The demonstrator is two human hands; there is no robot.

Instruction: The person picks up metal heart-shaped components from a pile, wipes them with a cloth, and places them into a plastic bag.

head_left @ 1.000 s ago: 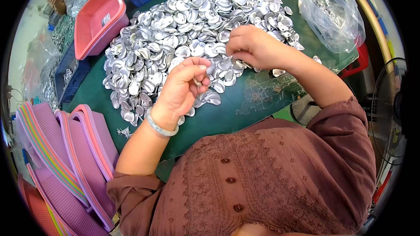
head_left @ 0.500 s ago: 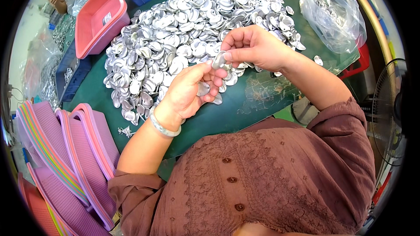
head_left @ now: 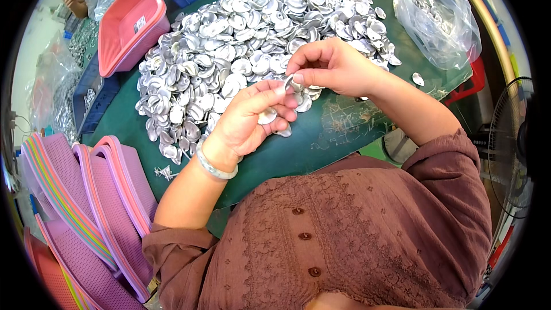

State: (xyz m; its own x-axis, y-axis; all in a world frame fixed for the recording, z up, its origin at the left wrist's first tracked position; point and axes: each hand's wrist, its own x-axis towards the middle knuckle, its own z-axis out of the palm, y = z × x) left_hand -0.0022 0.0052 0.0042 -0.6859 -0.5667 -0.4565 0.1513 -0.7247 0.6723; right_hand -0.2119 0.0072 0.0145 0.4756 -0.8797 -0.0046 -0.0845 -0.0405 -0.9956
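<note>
A large heap of silver, curved, petal-shaped metal pieces [head_left: 229, 40] spreads over the green tabletop [head_left: 310, 143]. Above its near edge, my right hand [head_left: 336, 69] pinches one silver metal piece [head_left: 288, 82] between thumb and fingers. The fingertips of my left hand [head_left: 247, 116] meet the same piece from the other side. Another silver piece [head_left: 267, 116] rests in the curled fingers of my left hand, against the palm. A pale bangle [head_left: 215, 163] circles my left wrist.
Pink and purple baskets [head_left: 92, 195] are stacked at the lower left. A pink tray [head_left: 129, 28] and a blue crate [head_left: 94, 97] stand left of the heap. At the far right lies a clear plastic bag [head_left: 436, 14] with silver pieces. A fan [head_left: 508, 143] stands right.
The pinched piece has turned from showing its broad face to nearly edge-on. My right hand has shifted slightly, and my left fingers have moved a little around it.
</note>
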